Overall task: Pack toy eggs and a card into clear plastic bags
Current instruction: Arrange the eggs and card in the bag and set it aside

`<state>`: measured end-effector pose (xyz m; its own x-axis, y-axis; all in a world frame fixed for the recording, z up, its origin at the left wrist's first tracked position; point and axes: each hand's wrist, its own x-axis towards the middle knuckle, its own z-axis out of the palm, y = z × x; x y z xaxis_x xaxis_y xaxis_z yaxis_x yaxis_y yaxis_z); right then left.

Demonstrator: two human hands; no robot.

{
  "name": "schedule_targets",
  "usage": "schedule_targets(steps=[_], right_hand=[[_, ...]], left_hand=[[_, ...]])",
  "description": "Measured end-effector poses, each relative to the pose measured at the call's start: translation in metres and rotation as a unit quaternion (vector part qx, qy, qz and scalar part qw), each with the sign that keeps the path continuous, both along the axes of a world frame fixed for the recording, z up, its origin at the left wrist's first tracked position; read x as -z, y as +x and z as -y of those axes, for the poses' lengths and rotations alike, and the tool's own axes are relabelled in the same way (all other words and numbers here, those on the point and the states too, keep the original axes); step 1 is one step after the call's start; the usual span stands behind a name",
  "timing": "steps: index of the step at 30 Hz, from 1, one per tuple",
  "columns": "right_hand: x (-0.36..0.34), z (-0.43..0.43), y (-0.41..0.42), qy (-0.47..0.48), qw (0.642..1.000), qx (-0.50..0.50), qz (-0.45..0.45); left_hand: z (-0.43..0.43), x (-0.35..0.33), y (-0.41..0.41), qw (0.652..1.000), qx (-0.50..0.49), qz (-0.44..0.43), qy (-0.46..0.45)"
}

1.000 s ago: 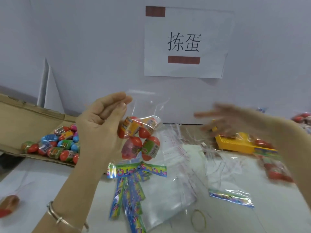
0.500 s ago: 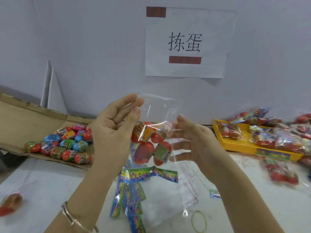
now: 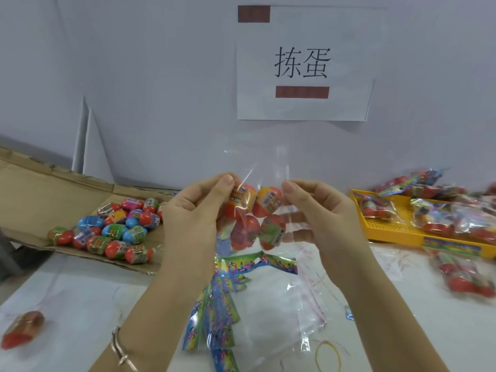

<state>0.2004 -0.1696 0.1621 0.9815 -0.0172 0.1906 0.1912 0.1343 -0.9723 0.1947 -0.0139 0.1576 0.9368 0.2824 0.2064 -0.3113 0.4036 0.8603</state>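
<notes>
Both our hands pinch the clear bag (image 3: 268, 167) at its sides, the left hand (image 3: 193, 213) on the left and the right hand (image 3: 322, 210) on the right, thumb pressed against fingers on the film. The bag hangs in the air above the middle of the table (image 3: 80, 304), and four toy eggs (image 3: 268, 202) sit in its lower part, touching each other.

We think the film is thin and slippery, so the weight of the eggs may pull it out of one pinch. Then the bag would tip, and eggs could fall out and roll toward the near edge. We see no card inside, though the glare on the film makes us not fully sure. The cards (image 3: 255, 265) lie under the bag on a pile of empty bags (image 3: 268, 304).

At the left edge a cardboard box (image 3: 40, 189) holds loose eggs (image 3: 115, 229). At the right edge a yellow tray (image 3: 389, 232) carries packed bags (image 3: 434, 213). A rubber band (image 3: 328, 355) lies near the front edge. Behind, a paper sign (image 3: 303, 65) hangs on the pale wall (image 3: 161, 76).
</notes>
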Motion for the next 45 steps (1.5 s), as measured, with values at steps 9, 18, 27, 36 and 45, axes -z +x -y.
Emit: schedule_targets(steps=[9, 18, 27, 36, 45], right_hand=[[0.002, 0.004, 0.002, 0.065, 0.997, 0.023, 0.041], [-0.002, 0.012, 0.004, 0.052, 0.998, -0.018, 0.035], [-0.005, 0.014, 0.004, 0.076, 0.995, -0.017, 0.06], [-0.002, 0.015, 0.005, 0.074, 0.991, -0.033, 0.106], [-0.007, 0.02, 0.004, 0.059, 0.991, -0.033, 0.113]], left_hand=[[0.007, 0.006, -0.002, 0.997, -0.076, -0.014, 0.011], [-0.003, -0.002, 0.0, 1.0, 0.001, -0.001, 0.03], [-0.01, -0.001, 0.006, 0.997, 0.036, 0.052, 0.05], [-0.01, -0.005, 0.005, 0.995, 0.053, 0.064, 0.047], [-0.008, -0.011, -0.001, 0.986, 0.152, 0.053, 0.05]])
